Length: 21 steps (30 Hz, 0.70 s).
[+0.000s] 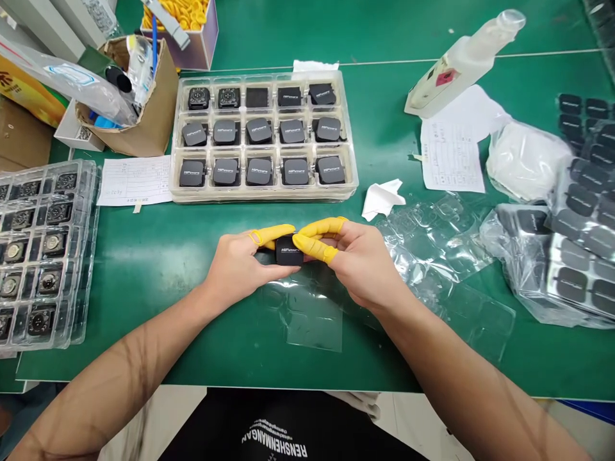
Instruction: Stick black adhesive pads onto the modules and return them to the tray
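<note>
A small black square device point(289, 251) with rounded corners and "HiFuture" printed on its face is held up over the table in front of me. My left hand point(245, 264) grips it from the left, thumb along the bottom edge and a yellow-cotted finger at the top. On the right, my right hand point(353, 259) pinches its upper right corner with yellow finger cots on the thumb and a finger. Whether a thin film is between those fingertips cannot be made out. Under the hands lies a clear plastic sheet point(314, 323).
Beyond my hands a clear tray point(264, 195) holds several similar black devices. At left are stacked trays point(81, 256) of opened devices. A spray bottle point(451, 73), crumpled film point(432, 237) and bagged black sticker sheets point(571, 256) lie at right. A cardboard box point(154, 121) stands back left.
</note>
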Tool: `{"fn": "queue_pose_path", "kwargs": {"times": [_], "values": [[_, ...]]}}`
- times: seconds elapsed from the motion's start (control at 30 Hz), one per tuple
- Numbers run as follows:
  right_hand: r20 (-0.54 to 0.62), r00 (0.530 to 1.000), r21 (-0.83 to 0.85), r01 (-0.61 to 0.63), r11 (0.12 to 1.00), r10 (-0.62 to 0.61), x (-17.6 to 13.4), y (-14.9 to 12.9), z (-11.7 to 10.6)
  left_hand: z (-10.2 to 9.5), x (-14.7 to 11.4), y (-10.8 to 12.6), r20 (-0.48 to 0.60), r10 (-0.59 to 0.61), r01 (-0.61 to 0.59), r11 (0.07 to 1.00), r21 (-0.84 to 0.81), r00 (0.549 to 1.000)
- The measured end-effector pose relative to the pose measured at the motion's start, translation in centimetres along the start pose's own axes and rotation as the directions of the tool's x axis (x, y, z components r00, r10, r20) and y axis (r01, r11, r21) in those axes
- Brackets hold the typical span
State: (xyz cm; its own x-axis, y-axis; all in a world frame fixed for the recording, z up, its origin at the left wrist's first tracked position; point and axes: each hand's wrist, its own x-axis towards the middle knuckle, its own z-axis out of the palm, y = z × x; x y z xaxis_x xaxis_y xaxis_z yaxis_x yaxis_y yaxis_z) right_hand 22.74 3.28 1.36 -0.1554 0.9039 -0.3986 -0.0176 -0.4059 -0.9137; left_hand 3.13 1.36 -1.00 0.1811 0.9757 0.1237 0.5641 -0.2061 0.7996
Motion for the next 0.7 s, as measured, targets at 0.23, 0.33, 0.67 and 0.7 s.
{"fn": "queue_pose_path", "kwargs": {"times": [0.23,0.33,0.67,0.7], "values": [[-0.011,1.0,0.008,0.002,1.0,-0.002,0.01,0.05,0.0,0.05,-0.05,-0.01,0.0,0.006,-0.006,1.0,-0.001,1.0],[-0.011,1.0,-0.002,0.005,1.0,-0.005,0.03,0.17,0.04,0.08,-0.09,-0.08,0.004,0.002,-0.002,1.0,0.002,1.0],[-0.021,1.0,0.032,-0.02,0.999,0.021,0.03,0.17,0.17,0.21,-0.19,-0.14,-0.024,0.016,-0.016,1.0,0.016,1.0],[-0.02,1.0,0.031,-0.019,0.999,0.019,0.05,0.19,0.18,0.22,-0.18,-0.12,-0.022,0.009,-0.009,1.0,0.019,1.0]]}}
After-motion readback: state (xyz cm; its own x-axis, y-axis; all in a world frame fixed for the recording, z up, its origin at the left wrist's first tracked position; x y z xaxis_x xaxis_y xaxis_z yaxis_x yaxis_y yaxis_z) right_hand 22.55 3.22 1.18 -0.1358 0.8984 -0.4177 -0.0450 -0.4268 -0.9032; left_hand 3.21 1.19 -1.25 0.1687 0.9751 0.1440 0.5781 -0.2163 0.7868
